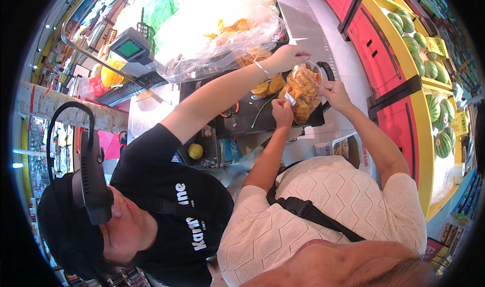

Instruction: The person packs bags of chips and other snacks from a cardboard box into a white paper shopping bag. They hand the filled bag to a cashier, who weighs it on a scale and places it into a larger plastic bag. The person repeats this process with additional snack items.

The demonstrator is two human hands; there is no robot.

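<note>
A clear plastic bag of orange-yellow dried fruit pieces stands at the right end of a black counter. My left hand is at the bag's near left side, fingertips pinching a small white label against it. On the right, my right hand grips the edge of the bag's plastic between thumb and fingers. A co-worker's hand, with a bracelet at the wrist, reaches across from the left to the top of the same bag. Another bag of yellow slices lies just left of it.
Orange-handled scissors and a thin green strip lie on the counter. A large plastic sheet covers goods behind. The co-worker stands close at my left. A grey device with a green screen, a yellow fruit and shelved watermelons flank the counter.
</note>
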